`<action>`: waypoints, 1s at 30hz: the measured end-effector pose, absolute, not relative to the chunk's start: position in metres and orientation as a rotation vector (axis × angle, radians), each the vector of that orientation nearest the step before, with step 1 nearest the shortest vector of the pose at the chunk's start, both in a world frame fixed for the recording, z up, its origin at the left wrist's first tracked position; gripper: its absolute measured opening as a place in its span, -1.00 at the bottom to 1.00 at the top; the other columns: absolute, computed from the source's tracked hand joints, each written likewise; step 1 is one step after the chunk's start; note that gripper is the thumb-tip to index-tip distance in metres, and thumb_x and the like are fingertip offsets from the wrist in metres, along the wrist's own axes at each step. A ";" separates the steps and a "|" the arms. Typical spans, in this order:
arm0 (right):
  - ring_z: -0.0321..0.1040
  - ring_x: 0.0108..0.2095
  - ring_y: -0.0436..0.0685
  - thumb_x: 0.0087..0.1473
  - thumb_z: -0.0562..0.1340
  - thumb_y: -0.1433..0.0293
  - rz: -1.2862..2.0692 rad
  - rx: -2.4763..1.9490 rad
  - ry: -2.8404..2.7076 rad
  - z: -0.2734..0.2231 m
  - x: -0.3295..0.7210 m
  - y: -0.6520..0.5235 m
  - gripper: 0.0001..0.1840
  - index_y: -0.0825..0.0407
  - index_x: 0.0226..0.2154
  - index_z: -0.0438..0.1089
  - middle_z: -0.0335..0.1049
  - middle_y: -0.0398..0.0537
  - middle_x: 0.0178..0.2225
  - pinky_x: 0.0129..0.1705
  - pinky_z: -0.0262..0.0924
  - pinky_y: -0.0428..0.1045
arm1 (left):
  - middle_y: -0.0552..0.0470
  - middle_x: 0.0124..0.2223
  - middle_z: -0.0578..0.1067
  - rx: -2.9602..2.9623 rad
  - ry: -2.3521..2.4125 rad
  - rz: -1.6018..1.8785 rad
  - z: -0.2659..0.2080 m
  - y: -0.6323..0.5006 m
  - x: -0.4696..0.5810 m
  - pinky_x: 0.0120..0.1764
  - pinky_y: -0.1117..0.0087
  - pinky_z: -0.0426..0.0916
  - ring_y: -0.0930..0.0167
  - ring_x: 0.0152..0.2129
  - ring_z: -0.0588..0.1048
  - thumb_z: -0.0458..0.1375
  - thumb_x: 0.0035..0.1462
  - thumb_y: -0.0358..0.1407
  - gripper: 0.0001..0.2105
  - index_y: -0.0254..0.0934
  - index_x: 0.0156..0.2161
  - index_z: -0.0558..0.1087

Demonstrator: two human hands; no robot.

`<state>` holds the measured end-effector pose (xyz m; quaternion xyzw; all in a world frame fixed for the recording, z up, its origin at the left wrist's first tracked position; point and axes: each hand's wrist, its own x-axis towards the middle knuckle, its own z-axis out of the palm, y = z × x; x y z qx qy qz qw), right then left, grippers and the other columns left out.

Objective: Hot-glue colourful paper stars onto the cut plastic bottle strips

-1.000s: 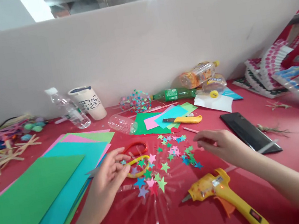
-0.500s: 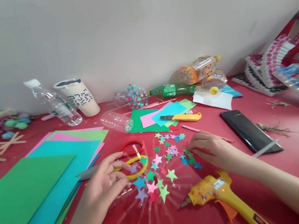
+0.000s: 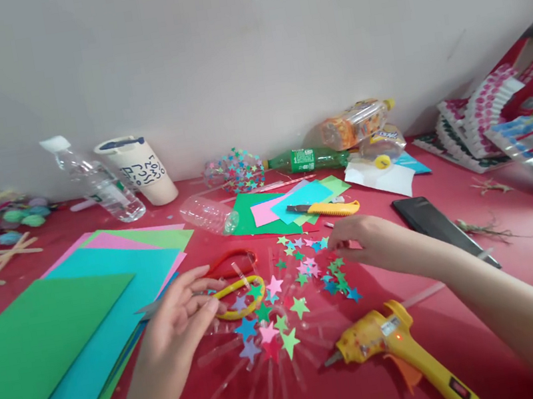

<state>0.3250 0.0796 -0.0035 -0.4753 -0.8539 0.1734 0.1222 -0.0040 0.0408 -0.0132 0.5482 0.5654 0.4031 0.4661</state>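
My left hand point(image 3: 187, 310) is closed, with thumb and fingers pressed together at the edge of a clear plastic piece cut into spreading strips point(image 3: 269, 388). Paper stars in several colours, such as a light green star point(image 3: 290, 342), lie on its middle. Beside and partly under this hand are scissors with a yellow handle loop point(image 3: 241, 298) and a red one. My right hand point(image 3: 361, 238) is bent with its fingertips together above a scatter of small loose stars point(image 3: 310, 267); what they pinch, if anything, is hidden.
A yellow hot glue gun point(image 3: 374, 337) with a lit light lies in front of my right forearm. A yellow utility knife point(image 3: 331, 208) rests on coloured paper. Paper sheets point(image 3: 52, 348), a phone point(image 3: 419, 222), a clear bottle point(image 3: 102, 185) and a white cup point(image 3: 145, 171) stand or lie around.
My right hand has lifted slightly and shifted away from the front edge. My left thumb has moved up toward the fingers, and the stars on the plastic strips have shifted a little left.
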 end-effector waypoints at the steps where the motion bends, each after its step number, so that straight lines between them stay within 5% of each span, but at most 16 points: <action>1: 0.35 -0.35 0.05 0.17 0.19 0.46 0.514 -1.375 -2.519 -0.005 0.323 0.080 -0.91 0.07 -0.34 0.42 0.42 -0.14 -0.36 -0.29 0.26 0.00 | 0.00 -0.10 0.46 1.358 1.408 1.006 -0.014 0.041 -0.004 -0.35 0.42 0.40 0.38 -0.34 0.49 0.15 0.15 -0.10 -0.62 -0.15 0.03 0.27; 9: 0.31 -0.27 0.07 0.10 0.29 0.32 0.596 -1.310 -2.614 -0.016 0.323 0.072 -0.85 0.07 -0.38 0.36 0.36 -0.14 -0.31 -0.19 0.25 0.06 | 0.03 -0.13 0.50 1.453 1.500 0.959 -0.021 0.044 -0.006 -0.27 0.42 0.45 0.35 -0.31 0.49 0.15 0.12 -0.03 -0.62 -0.11 0.00 0.31; 19: 0.31 -0.21 0.05 -0.01 0.29 0.55 0.824 -1.176 -2.619 -0.013 0.331 0.074 -0.84 0.00 -0.35 0.39 0.38 -0.11 -0.25 -0.17 0.20 -0.04 | 0.01 -0.13 0.53 1.492 1.531 0.920 -0.021 0.047 -0.006 -0.28 0.41 0.44 0.34 -0.32 0.49 0.15 0.11 -0.05 -0.63 -0.15 -0.02 0.34; 30: 0.33 -0.29 0.05 0.03 0.26 0.53 0.805 -1.180 -2.570 -0.020 0.330 0.074 -0.90 0.00 -0.41 0.39 0.41 -0.11 -0.30 -0.26 0.21 -0.04 | 0.04 -0.19 0.49 1.481 1.435 0.947 -0.016 0.038 -0.003 -0.28 0.46 0.41 0.43 -0.37 0.47 0.09 0.22 -0.13 -0.75 -0.18 -0.06 0.36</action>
